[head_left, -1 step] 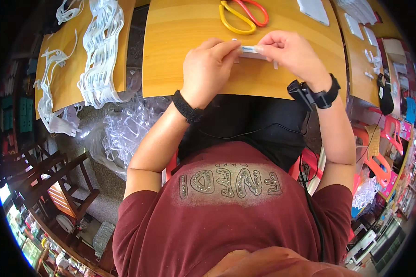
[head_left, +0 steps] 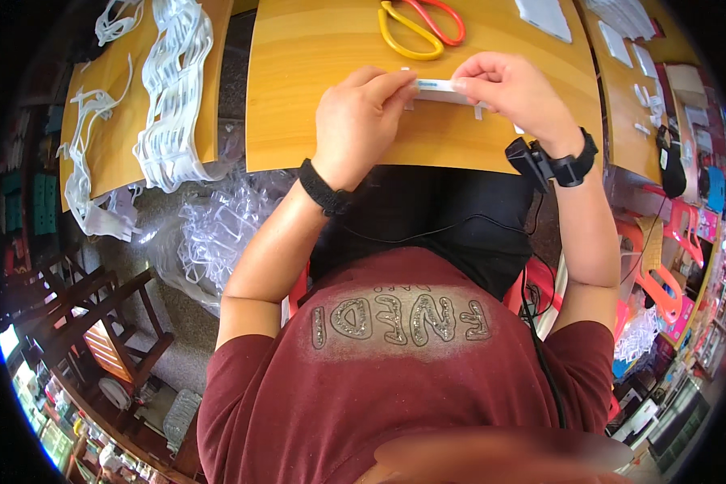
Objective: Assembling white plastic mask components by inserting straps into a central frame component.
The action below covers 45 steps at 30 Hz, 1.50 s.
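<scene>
At upper centre my left hand (head_left: 355,121) and right hand (head_left: 512,93) pinch a white strip (head_left: 444,90), seemingly mid-assembly, with a pile of white pieces (head_left: 173,89) waiting upper left.

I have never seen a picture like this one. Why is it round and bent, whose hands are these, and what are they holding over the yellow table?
There is no machine here. A person wears a wide-angle camera on the head, looking down, so the picture is round and straight edges bend. You see the person's own red shirt below and both forearms reaching up to a wooden table.

The left hand and the right hand together hold a small white plastic strip by its ends, just above the table. Behind them lie scissors with red and yellow handles. On a second board to the left is a pile of white plastic pieces. Each wrist wears a black band.
</scene>
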Tool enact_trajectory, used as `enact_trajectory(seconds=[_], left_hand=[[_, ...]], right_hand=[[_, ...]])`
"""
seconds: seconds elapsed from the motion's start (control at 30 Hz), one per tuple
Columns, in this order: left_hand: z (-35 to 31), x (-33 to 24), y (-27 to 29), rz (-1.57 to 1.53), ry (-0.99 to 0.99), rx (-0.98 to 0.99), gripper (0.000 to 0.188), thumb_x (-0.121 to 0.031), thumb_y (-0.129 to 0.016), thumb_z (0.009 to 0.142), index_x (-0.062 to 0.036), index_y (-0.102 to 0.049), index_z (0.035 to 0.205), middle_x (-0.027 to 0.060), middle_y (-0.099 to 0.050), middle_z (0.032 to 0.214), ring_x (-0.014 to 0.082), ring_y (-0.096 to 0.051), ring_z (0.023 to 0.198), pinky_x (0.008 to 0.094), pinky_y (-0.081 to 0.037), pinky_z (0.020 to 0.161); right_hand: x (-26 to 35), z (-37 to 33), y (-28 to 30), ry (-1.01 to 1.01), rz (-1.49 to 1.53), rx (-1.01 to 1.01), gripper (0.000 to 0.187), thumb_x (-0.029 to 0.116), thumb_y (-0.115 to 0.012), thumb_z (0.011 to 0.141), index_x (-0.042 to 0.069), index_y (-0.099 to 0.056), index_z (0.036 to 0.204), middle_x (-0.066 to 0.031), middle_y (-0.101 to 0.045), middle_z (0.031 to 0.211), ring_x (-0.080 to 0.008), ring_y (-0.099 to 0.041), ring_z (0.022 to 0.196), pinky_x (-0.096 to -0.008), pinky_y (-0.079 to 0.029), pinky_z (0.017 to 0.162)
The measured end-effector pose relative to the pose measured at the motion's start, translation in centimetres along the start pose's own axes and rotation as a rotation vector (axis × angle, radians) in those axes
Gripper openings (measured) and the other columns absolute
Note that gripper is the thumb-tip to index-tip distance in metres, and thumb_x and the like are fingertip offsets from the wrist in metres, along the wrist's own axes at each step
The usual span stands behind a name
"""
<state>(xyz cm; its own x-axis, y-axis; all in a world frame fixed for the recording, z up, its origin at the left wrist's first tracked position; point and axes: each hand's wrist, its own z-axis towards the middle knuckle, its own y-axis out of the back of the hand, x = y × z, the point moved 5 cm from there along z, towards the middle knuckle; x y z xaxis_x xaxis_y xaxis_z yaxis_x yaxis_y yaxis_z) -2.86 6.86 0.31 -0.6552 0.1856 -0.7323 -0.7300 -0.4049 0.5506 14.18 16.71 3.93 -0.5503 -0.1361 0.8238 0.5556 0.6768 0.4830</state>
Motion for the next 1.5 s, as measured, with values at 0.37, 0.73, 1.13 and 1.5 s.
enact_trajectory(seconds=[0.37,0.73,1.13,1.5], left_hand=[[0.2,-0.1,-0.2,0.017,-0.041,-0.004,0.016,-0.018,-0.07,0.087,-0.0098,-0.075,0.101,0.0079,-0.067,0.082,0.025,-0.064,0.071,0.0335,-0.051,0.063],[0.1,0.0,-0.2,-0.002,-0.026,-0.005,0.013,-0.018,-0.07,0.087,-0.0101,-0.075,0.096,0.0079,-0.069,0.082,0.0275,-0.067,0.072,0.0359,-0.052,0.063],[-0.2,0.0,0.3,-0.122,0.051,-0.083,0.024,-0.015,-0.072,0.087,-0.0072,-0.071,0.109,0.0056,-0.059,0.072,0.017,-0.052,0.058,0.0305,-0.044,0.055],[-1.1,-6.6,-2.5,-1.001,0.364,0.276,0.021,-0.014,-0.072,0.09,0.001,-0.07,0.105,0.0034,-0.07,0.088,0.004,-0.055,0.068,0.0211,-0.045,0.06]], right_hand=[[-3.6,-1.8,3.6,-0.04,-0.004,-0.079,0.02,0.022,-0.069,0.089,0.005,-0.07,0.101,0.0008,-0.066,0.082,-0.0056,-0.053,0.067,-0.0211,-0.043,0.061],[-5.0,-2.5,5.1,-0.076,-0.073,-0.11,0.02,0.021,-0.071,0.088,0.004,-0.072,0.098,-0.0023,-0.068,0.082,-0.009,-0.059,0.071,-0.024,-0.047,0.065],[-6.5,-7.0,4.2,0.565,-0.671,-0.349,0.019,0.015,-0.069,0.089,0.01,-0.073,0.107,-0.0031,-0.071,0.111,-0.0181,-0.063,0.101,-0.0263,-0.051,0.076],[-0.1,-9.0,0.2,0.101,0.34,-0.015,0.022,0.016,-0.069,0.093,-0.003,-0.071,0.105,-0.0038,-0.07,0.091,-0.0095,-0.064,0.083,-0.0224,-0.051,0.075]])
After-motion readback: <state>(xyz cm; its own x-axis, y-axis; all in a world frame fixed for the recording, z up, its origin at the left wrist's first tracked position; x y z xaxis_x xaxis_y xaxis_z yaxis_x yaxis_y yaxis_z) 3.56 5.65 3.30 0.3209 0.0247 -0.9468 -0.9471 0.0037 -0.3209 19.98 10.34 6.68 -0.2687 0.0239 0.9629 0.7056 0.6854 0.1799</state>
